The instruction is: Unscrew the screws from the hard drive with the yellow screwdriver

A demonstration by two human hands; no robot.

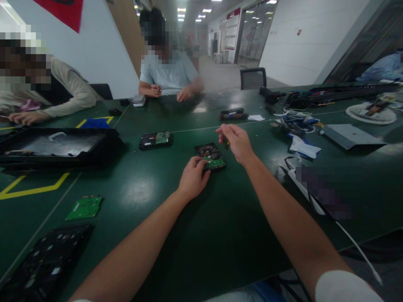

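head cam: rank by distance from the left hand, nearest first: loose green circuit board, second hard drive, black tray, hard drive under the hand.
From the left hand:
1. Black hard drive with green circuit board, touched by the fingers.
2. Second black hard drive, beyond it to the left.
3. Loose green circuit board, near left.
4. Long black tray, far left; close to 3, rank uncertain.

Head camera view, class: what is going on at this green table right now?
A person sits at a green table working on a hard drive that lies circuit side up. The left hand rests on its near edge, steadying it. The right hand hovers just above it, pinching a small tool. A second hard drive lies further left, and a loose green circuit board lies nearer the front edge. Two other people sit at the far side, busy with their own small parts.
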